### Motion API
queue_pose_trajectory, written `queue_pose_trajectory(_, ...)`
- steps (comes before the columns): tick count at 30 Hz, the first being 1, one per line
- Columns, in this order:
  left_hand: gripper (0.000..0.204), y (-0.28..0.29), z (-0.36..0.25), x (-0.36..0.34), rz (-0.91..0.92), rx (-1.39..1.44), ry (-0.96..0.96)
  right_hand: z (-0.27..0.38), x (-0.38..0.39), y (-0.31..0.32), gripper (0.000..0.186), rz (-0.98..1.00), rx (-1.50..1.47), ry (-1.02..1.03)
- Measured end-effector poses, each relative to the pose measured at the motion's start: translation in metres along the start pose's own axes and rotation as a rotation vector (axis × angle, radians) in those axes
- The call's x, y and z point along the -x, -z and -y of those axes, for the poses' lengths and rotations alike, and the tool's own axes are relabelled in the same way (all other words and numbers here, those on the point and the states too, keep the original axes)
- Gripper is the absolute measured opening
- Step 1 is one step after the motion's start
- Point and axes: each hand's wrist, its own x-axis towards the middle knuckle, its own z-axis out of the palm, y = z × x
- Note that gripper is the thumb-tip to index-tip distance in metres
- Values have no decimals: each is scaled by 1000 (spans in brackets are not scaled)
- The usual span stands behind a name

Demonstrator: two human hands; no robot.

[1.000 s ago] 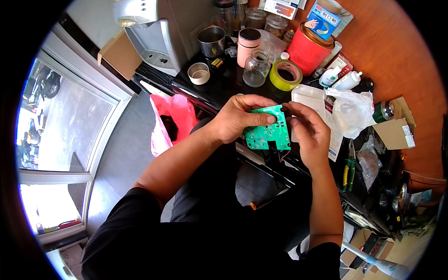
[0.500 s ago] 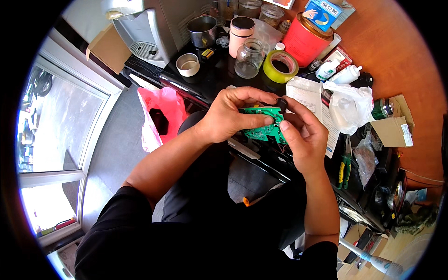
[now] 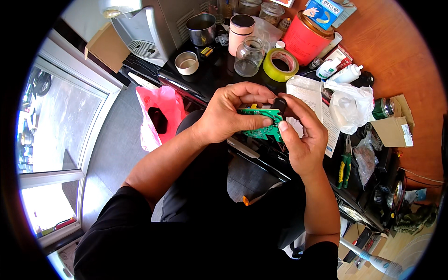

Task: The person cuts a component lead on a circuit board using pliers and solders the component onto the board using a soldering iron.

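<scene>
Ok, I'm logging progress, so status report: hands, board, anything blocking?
Left hand gripping green circuit board by its left side. Right hand at its right edge. Nothing seen blocking; pliers lie off right.

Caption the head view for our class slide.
Left hand and right hand hold a green circuit board beside a cluttered table.

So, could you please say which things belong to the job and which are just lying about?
In hand:
- green circuit board, held by left hand, right hand at its corner
- black part at its edge

Lying about:
- yellow tape roll
- clear glass jar
- red cylindrical tin
- green-and-yellow pliers
</scene>
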Motion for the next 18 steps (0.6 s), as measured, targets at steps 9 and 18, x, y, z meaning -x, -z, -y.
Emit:
queue_pose_trajectory(9, 30, -1, 11, -3, -65, 173, 201, 8, 3, -13, 31, -137, -176, -485)
queue_pose_trajectory(18, 30, -4, 12, -5, -79, 233, 211, 13, 3, -15, 31, -193, -115, -510)
